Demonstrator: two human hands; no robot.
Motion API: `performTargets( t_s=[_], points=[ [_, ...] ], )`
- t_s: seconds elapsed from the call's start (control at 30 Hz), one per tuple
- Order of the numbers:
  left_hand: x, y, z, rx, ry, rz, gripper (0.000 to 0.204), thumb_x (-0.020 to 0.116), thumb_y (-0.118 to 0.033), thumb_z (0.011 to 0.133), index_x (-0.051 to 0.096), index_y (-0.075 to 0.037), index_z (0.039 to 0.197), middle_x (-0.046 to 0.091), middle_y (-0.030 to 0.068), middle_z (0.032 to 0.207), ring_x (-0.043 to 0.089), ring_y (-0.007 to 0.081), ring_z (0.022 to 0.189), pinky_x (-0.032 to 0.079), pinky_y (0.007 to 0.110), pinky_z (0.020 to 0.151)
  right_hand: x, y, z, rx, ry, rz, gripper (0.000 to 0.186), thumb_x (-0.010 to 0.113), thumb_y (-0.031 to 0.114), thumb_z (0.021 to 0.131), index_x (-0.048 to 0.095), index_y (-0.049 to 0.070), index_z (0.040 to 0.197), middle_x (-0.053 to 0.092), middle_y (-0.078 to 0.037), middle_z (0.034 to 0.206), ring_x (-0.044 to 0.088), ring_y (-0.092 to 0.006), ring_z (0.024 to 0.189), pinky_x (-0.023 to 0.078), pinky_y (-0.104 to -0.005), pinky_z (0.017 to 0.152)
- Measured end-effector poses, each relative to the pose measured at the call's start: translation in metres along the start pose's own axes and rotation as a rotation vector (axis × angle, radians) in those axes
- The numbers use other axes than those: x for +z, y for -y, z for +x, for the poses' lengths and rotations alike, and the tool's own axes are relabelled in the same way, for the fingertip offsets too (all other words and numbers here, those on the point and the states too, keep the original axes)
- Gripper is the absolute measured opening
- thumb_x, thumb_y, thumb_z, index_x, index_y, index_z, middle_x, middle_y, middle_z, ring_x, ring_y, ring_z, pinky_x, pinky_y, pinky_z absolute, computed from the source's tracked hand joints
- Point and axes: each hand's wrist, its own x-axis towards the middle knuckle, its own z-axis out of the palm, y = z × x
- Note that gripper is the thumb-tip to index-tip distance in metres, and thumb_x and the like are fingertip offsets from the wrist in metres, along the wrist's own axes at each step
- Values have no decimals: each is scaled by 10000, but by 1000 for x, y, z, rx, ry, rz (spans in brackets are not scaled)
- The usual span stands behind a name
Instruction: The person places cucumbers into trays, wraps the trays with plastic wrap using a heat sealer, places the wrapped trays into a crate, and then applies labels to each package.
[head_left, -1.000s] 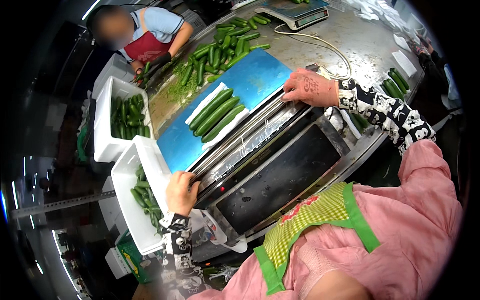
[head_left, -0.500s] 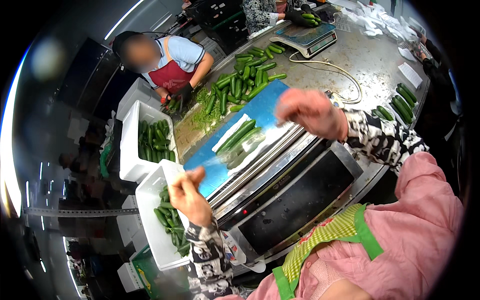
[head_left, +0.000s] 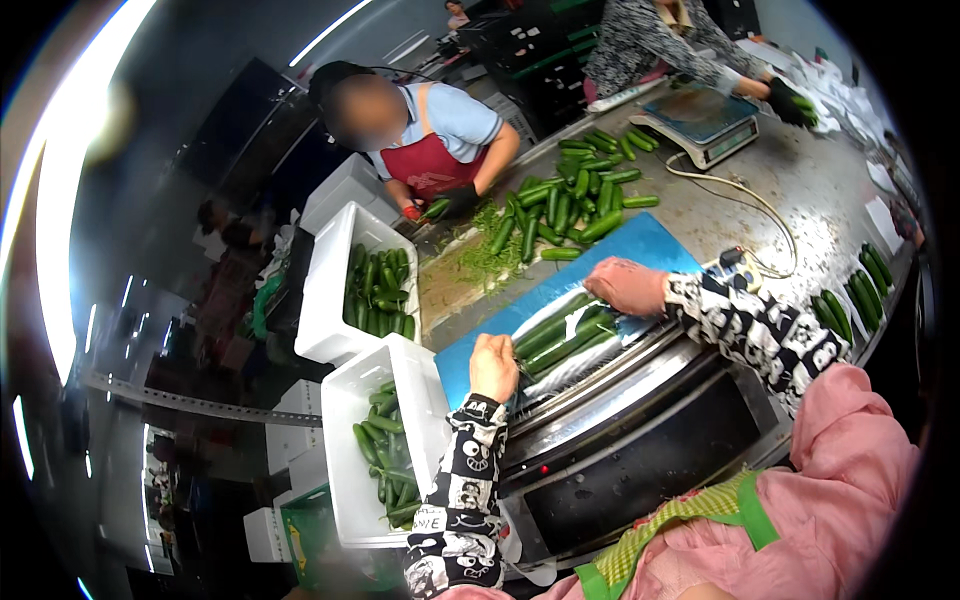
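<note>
Two or so cucumbers [head_left: 568,338] lie side by side on a white sheet, under shiny clear plastic film. The bundle rests on a blue panel [head_left: 655,240] at the back of a wrapping machine [head_left: 640,455]. At its left end my left hand [head_left: 493,368] is closed, fingers curled and pinching the film's edge. My right hand [head_left: 626,286] is closed on the film at the other end, palm down. The film between my hands looks stretched over the cucumbers. My fingertips are partly hidden.
White foam boxes of cucumbers [head_left: 340,450] stand at left. Beyond the panel lies a cucumber pile [head_left: 570,205] beside green peelings [head_left: 495,250]. A co-worker in a red apron [head_left: 435,170] handles a cucumber; another reaches past a scale [head_left: 700,120] with a cable. More cucumbers [head_left: 865,290] lie at right.
Both hands have come down from above the machine to the two ends of the cucumbers, gripping the film. The view has shifted. The far co-worker's hands have moved right, off the scale.
</note>
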Motion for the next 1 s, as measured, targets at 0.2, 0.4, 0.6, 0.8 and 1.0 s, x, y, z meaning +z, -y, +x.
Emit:
performTargets(
  t_s=[0.2, 0.4, 0.6, 0.8, 1.0],
  points=[
    [-14, 8, -7, -255, 109, -403, 256, 499, -216, 1000, 653, -15, 1039, 657, 105, 888, 580, 201, 721, 426, 316, 651, 4, 26, -14, 380, -199, 703, 253, 508, 245, 982, 584, 12, 1047, 642, -146, 909, 611, -322, 825, 480, -408, 759],
    [4, -23, -35, -310, -63, -946, 352, 412, -283, 1063, 537, -15, 1254, 587, 39, 1098, 523, 104, 995, 430, 248, 879, 28, 22, -13, 492, -231, 634, 245, 506, 215, 994, 591, -14, 1006, 572, -82, 737, 520, -163, 714, 457, -345, 682],
    [-8, -51, -32, -344, -251, -994, 356, 404, -273, 1064, 567, 12, 1201, 625, 45, 968, 554, 112, 887, 459, 258, 814, 34, 25, -8, 555, -301, 1022, 194, 467, 117, 966, 594, -29, 966, 570, -70, 755, 503, -148, 702, 447, -324, 677],
    [-44, -160, -64, -325, -406, -841, 354, 436, -248, 1054, 620, 49, 1109, 600, 22, 872, 528, 92, 795, 442, 235, 719, -31, 81, -78, 326, -480, 549, 162, 486, 34, 895, 617, 14, 987, 586, -71, 941, 546, -168, 859, 471, -278, 761],
    [-28, -231, -119, -293, -273, -730, 287, 464, -166, 1037, 639, 22, 1165, 413, -51, 742, 344, 36, 662, 277, 201, 580, -67, 148, -194, 746, -765, 1182, 342, 557, 87, 961, 440, -38, 1256, 564, -46, 1052, 544, -130, 951, 423, -246, 906]
  ],
)
